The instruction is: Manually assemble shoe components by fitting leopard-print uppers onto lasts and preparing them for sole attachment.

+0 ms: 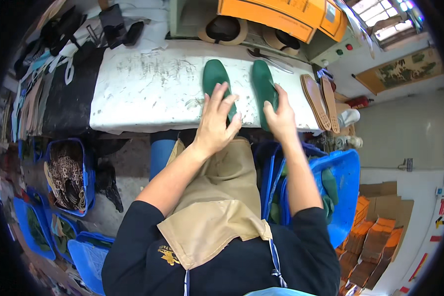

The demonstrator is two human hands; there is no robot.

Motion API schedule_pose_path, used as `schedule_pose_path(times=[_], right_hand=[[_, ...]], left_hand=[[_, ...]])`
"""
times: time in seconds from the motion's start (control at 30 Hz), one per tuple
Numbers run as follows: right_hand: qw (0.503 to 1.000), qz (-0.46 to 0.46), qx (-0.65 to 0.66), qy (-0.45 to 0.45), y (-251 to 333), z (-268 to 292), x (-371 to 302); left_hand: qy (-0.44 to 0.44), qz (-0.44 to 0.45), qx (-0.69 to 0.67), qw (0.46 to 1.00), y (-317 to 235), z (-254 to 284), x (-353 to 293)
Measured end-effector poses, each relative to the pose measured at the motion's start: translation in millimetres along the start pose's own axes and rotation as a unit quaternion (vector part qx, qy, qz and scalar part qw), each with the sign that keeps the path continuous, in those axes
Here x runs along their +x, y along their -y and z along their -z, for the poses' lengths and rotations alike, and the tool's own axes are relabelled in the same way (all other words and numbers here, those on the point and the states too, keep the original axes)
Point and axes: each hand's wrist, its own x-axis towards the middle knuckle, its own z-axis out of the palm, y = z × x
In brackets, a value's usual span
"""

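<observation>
Two green shoe lasts lie side by side on the white, scuffed table [143, 89], their toes pointing away from me. My left hand [214, 120] is over the heel part of the left shoe last [213, 73], fingers spread; whether the fingertips touch it I cannot tell. On the right shoe last [262, 75], my right hand [281, 117] has its thumb on top and its fingers along the right edge. A pair of tan, perforated insoles [312, 101] rests to the right of that hand. Beyond the lasts lies a dark pincer-like tool [270, 59].
An orange box [274, 17] sits above tape rolls [223, 30] at the back. Straps and strips [39, 93] hang at the far left. Below the table are a blue basket of green pieces [343, 182] on the right and a basket of leopard-print material [66, 172] on the left.
</observation>
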Motion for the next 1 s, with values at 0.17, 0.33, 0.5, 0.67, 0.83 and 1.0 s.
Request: schedule_pose_path(times=[0.17,0.33,0.5,0.67,0.83,1.0], right_hand=[[0.99,-0.041,0.136,0.021,23.3,-31.7,-25.2],[0.973,-0.105,-0.03,-0.201,-58.0,137.3,-61.6],[0.781,-0.482,-0.359,-0.17,-328.7,283.6,-269.1],[0.688,-0.543,-0.476,-0.071,-334.5,227.8,-329.4],[0.697,-0.535,-0.468,0.093,-315.7,278.1,-303.4],[0.851,-0.367,-0.353,0.129,-308.4,239.7,-280.6]], left_hand=[[-0.014,0.005,-0.028,1.0,10.2,-3.2,6.1],[-0.092,0.074,-0.042,0.992,47.8,58.6,5.4],[-0.141,0.133,-0.011,0.981,74.7,83.1,-5.0],[-0.144,0.138,0.007,0.98,71.1,79.5,-9.2],[-0.126,0.145,0.034,0.981,64.2,78.3,-4.5],[-0.137,0.108,0.066,0.982,64.4,72.0,-2.7]])
